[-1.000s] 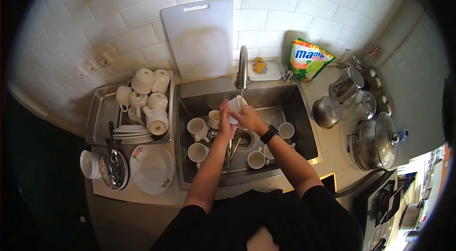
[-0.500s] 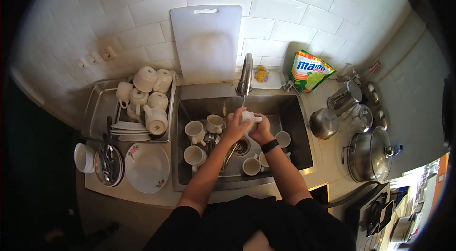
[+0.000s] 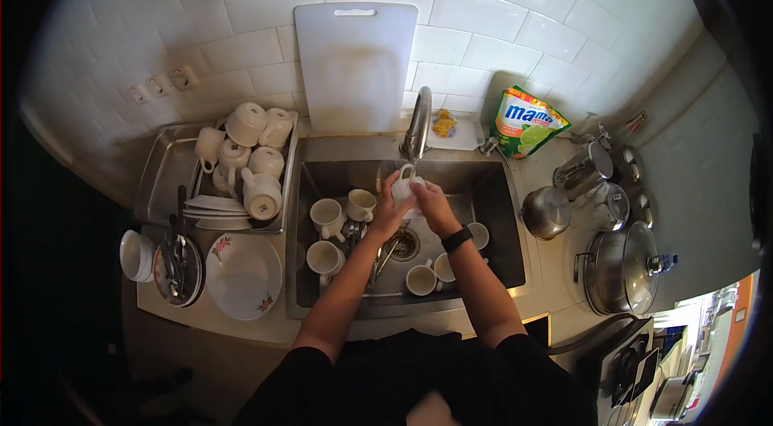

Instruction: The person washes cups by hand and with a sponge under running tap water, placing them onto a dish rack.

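Both my hands hold a white mug (image 3: 407, 189) under the faucet (image 3: 418, 124), above the sink. The mug's handle points up toward the spout. My left hand (image 3: 391, 213) is wrapped round the mug's left side, and my right hand (image 3: 433, 207) grips it from the right. Below them the steel sink (image 3: 515, 225) holds several white mugs. A mug (image 3: 326, 218) and some cutlery lie left of the drain (image 3: 405, 246); another mug (image 3: 421, 279) sits at the front right.
Left of the sink, a metal tray (image 3: 157, 176) carries stacked mugs and saucers. A floral plate (image 3: 244, 277), bowls (image 3: 137, 257) and cutlery stand in front of it. To the right are a detergent pouch (image 3: 527, 124), steel pots (image 3: 547, 213) and a lidded pot (image 3: 624, 269).
The mug has turned in my hands: its handle pointed right and now points up. My left hand has shifted round its left side. The view has moved slightly.
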`<state>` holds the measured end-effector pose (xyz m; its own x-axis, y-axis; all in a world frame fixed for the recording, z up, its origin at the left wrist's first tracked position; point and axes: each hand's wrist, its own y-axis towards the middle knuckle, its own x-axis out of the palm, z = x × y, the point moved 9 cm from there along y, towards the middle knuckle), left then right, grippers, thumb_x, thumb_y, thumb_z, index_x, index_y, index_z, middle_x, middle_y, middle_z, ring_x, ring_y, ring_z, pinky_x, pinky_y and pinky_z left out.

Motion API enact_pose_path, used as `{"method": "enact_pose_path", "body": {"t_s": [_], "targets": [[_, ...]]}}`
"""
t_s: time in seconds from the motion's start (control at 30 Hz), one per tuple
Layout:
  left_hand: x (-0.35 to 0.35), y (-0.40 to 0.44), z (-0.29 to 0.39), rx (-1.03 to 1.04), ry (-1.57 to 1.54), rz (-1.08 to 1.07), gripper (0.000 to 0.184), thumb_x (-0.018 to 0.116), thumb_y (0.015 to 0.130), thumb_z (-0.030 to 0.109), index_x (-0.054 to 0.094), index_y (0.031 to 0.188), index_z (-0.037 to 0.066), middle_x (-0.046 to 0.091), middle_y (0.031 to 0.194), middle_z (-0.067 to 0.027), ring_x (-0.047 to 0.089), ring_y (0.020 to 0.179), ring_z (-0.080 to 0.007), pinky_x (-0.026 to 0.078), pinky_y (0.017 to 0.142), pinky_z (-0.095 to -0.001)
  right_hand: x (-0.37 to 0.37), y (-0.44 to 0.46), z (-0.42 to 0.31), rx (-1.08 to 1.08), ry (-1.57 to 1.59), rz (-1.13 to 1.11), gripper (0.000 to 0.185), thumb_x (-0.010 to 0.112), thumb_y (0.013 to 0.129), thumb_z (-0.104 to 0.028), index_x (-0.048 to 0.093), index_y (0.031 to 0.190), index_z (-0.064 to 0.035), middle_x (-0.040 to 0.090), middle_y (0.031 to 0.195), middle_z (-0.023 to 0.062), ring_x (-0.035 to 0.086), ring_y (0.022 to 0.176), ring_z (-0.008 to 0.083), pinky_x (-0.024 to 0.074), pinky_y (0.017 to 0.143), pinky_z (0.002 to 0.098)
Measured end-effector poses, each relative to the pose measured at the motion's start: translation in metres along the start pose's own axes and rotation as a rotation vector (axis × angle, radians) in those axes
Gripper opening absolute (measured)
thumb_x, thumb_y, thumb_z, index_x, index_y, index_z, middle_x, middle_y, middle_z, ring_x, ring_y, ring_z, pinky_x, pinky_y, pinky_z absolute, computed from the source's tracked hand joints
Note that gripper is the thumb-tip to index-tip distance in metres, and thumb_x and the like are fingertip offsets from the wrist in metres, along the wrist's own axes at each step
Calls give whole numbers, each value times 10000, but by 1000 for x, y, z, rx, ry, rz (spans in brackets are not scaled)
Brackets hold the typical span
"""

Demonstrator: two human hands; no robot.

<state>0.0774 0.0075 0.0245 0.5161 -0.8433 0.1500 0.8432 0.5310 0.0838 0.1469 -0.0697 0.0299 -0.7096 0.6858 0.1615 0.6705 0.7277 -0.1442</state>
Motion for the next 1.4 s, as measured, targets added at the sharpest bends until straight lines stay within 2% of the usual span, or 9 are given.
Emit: {"method": "enact_pose_path", "body": {"t_s": [0.07, 0.2, 0.47, 0.53, 0.7, 0.77, 1.07, 1.2, 1.4], "targets": [[0, -4, 24, 243, 153, 26, 530, 501, 820, 513, 377, 1178, 141, 492, 1068, -88, 554, 820, -207, 509, 612, -387, 9, -4, -1, 49, 111, -31, 228, 479, 891, -199, 568, 958, 0, 589, 844, 5, 528, 738, 84, 432, 674, 228], [1, -12, -47, -622, -575, -89, 505, 424, 827, 564, 434, 1150, 177, 549, 1021, -61, 559, 864, -187, 482, 624, -378, 28, -11, -15, -141, -735, -120, 286, 467, 898, -241, 562, 911, 28, 602, 752, 73, 517, 671, 96, 434, 609, 263], [4, -19, -5, -270, -153, -16, 532, 395, 819, 602, 467, 1114, 165, 529, 909, -93, 550, 511, -193, 468, 397, -333, 12, -3, -31, -261, -594, 96, 298, 509, 869, -257, 561, 860, 36, 589, 698, 171, 553, 611, 160, 443, 581, 325], [0, -18, -41, -487, -455, -52, 559, 379, 802, 636, 506, 1071, 163, 537, 866, -72, 539, 501, -177, 436, 387, -303, 20, -3, -22, -163, -804, 36, 263, 542, 833, -271, 593, 863, -15, 594, 711, 173, 585, 646, 221, 454, 616, 341], [5, -31, -13, -732, -777, 103, 585, 375, 785, 653, 558, 1006, 143, 564, 728, -19, 516, 492, -150, 322, 354, -247, 70, -48, -69, -678, -1186, -226, 234, 581, 735, -289, 637, 767, -65, 610, 726, 163, 592, 699, 326, 460, 693, 411], [9, -27, -35, -613, -815, -262, 573, 381, 785, 647, 549, 1028, 156, 568, 803, -7, 547, 630, -152, 363, 412, -257, 70, -55, -82, -883, -1167, -220, 240, 583, 730, -295, 636, 778, -66, 613, 735, 152, 590, 723, 327, 458, 716, 403], [15, -20, -60, -508, -937, -93, 535, 420, 822, 543, 414, 1223, 188, 482, 1175, -53, 478, 1064, -200, 424, 833, -386, 54, -29, -55, -401, -1026, 35, 320, 532, 797, -290, 589, 917, 1, 605, 800, 202, 595, 742, 324, 464, 705, 394], [5, -16, -19, -173, -610, -36, 429, 404, 853, 319, 334, 1250, 172, 451, 1173, -68, 461, 1094, -228, 411, 876, -405, 27, -1, -6, 53, -111, -59, 327, 497, 849, -268, 555, 929, 43, 599, 762, 122, 586, 690, 175, 468, 605, 316], [4, -10, -16, -229, -855, -146, 428, 471, 842, 403, 366, 1223, 238, 420, 1215, -49, 471, 1060, -253, 411, 844, -426, 33, -14, -32, -249, -657, 44, 344, 519, 842, -292, 551, 899, 45, 591, 710, 218, 598, 645, 333, 464, 590, 354]]}}
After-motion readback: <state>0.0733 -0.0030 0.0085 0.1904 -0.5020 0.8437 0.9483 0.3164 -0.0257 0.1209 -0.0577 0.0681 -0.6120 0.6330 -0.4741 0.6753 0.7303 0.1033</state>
